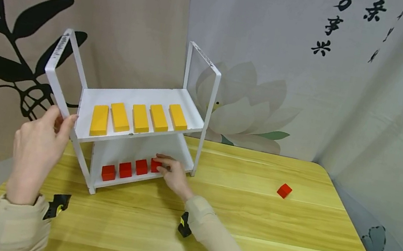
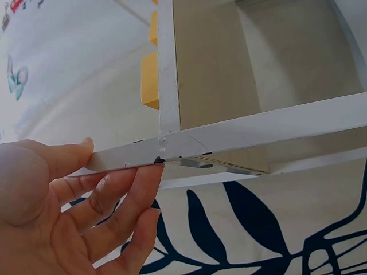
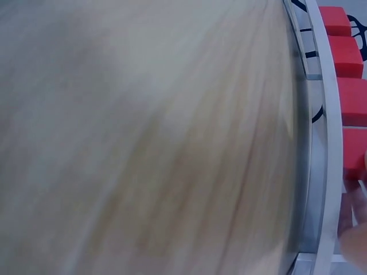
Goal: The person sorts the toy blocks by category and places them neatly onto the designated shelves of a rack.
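Observation:
A white two-tier rack (image 1: 146, 95) stands on the wooden table. My left hand (image 1: 36, 142) pinches its front left post between thumb and fingers; the left wrist view shows the fingers along the white bar (image 2: 252, 129). At the right end of the lower tier, my right hand (image 1: 176, 179) has its thumb and fingers around a red block (image 1: 155, 165), which also shows in the right wrist view. To the left of it, several red blocks (image 1: 125, 170) form a row. Several yellow blocks (image 1: 140, 118) lie spaced along the upper tier.
A single red cube (image 1: 284, 191) lies on the wooden table (image 1: 241, 221) to the right of the rack. Printed curtains (image 1: 265, 29) hang behind and beside the table. The rack's right-hand frame (image 1: 212, 96) rises above the right forearm.

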Available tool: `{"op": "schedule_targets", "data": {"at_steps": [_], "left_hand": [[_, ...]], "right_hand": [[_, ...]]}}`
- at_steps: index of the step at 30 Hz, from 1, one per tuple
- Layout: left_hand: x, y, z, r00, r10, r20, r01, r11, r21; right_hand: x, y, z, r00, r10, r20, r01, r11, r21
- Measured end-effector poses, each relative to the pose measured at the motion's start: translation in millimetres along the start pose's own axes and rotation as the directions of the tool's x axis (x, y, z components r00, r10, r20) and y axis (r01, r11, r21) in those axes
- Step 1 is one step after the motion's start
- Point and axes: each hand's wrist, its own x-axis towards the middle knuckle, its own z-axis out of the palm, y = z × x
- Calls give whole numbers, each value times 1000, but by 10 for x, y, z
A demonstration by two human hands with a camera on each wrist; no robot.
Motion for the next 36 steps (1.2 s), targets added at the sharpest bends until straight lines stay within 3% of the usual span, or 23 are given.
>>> {"op": "schedule_targets", "data": {"at_steps": [13,24,30,36], "left_hand": [[-2,9,-4,1000,-4,6,4,1000,11],[-5,11,-9,1000,13,1,-13,1000,11],[-3,5,11,1000,17,0,-17,1000,8],[4,5,5,1000,15,-8,-14,1000,11]], "right_hand": [[12,4,-16,999,-20,32,21,999,-31],[-60,13,-100,999,-20,43,16,996,87],[-184,60,-261,997,-63,53,58,994,88],[-386,-33,-613,992,-120,40,119,992,46]]}}
